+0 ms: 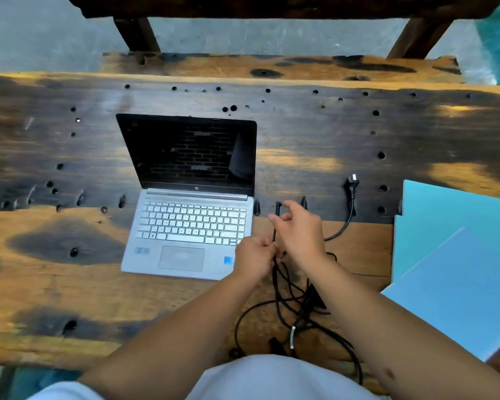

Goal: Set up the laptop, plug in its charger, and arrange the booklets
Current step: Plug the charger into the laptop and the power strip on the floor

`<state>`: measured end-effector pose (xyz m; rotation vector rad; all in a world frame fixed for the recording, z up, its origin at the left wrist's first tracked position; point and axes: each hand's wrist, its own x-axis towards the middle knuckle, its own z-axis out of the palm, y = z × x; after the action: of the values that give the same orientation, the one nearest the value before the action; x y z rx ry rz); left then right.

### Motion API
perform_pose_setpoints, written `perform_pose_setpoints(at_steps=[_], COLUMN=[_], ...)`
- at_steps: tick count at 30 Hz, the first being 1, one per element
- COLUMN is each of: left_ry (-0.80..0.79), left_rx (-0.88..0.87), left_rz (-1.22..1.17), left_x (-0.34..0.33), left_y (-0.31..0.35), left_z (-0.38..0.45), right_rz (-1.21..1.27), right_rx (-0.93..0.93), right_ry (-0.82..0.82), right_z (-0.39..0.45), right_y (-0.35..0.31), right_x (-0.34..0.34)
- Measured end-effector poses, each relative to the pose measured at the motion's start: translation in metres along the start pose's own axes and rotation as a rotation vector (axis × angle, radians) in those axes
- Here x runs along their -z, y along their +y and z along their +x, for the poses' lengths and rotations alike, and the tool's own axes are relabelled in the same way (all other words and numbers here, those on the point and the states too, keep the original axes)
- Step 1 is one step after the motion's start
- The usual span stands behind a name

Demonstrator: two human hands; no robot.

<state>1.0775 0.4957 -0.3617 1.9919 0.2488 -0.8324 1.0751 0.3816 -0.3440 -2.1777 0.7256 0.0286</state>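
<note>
Left hand [254, 255]: we grip the limp, tangle-prone black charger cable [283, 287].
Right hand [298, 229]: we pinch it behind its stiff barrel plug [278, 207].
Open silver laptop [189, 223]: unplugged.

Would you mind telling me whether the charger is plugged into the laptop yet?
Not yet. The right hand pinches the charger's barrel tip in the air beside the open laptop, clear of its edge.

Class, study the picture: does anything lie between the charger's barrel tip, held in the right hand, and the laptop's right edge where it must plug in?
Nothing visible does. The right hand pinches the barrel tip just right of the laptop, with only bare table between them.
</note>
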Motion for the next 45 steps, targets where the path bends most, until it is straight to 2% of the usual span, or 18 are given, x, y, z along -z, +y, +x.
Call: perform_pose_setpoints(at_steps=[3, 6, 12, 17, 19, 22, 26, 28, 31, 34, 39, 45], left_ry=[0.016, 0.056, 0.08, -0.107, -0.049, 0.113, 0.195, 0.217, 0.229, 0.243, 0.258, 0.238], left_rx=[-0.056, -0.062, -0.257, -0.327, -0.362, -0.418, -0.577, -0.636, -0.636, -0.624, -0.61, -0.568], left_rz=[0.069, 0.098, 0.361, 0.32, 0.349, 0.535, 0.842, 0.926, 0.988, 0.975, 0.931, 0.88], left_x=[-0.013, -0.019, -0.017, -0.007, 0.007, 0.032, 0.051, 0.053, 0.05, 0.048, 0.046, 0.045], left_y=[-0.001, -0.001, -0.005, -0.01, -0.014, -0.024, -0.037, -0.042, -0.045, -0.048, -0.048, -0.045], left_z=[-0.012, -0.015, 0.002, 0.026, 0.044, 0.08, 0.116, 0.127, 0.137, 0.138, 0.138, 0.136], right_rz=[-0.152, -0.194, 0.015, 0.154, 0.258, 0.386, 0.379, 0.356, 0.245, 0.16, 0.196, -0.184], right_rx=[0.072, 0.017, -0.192, -0.292, -0.343, -0.395, -0.409, -0.395, -0.297, -0.18, -0.164, 0.088], right_ry=[0.016, 0.003, -0.067, -0.14, -0.136, -0.118, -0.07, -0.066, -0.043, -0.023, -0.055, -0.126], right_z=[0.006, 0.018, 0.047, 0.07, 0.077, 0.083, 0.089, 0.092, 0.09, 0.083, 0.089, 0.108], right_y=[-0.006, 0.0, 0.02, 0.038, 0.046, 0.055, 0.063, 0.063, 0.062, 0.061, 0.051, 0.039], right_x=[-0.002, -0.004, -0.013, -0.027, -0.039, -0.062, -0.091, -0.1, -0.104, -0.101, -0.099, -0.098])
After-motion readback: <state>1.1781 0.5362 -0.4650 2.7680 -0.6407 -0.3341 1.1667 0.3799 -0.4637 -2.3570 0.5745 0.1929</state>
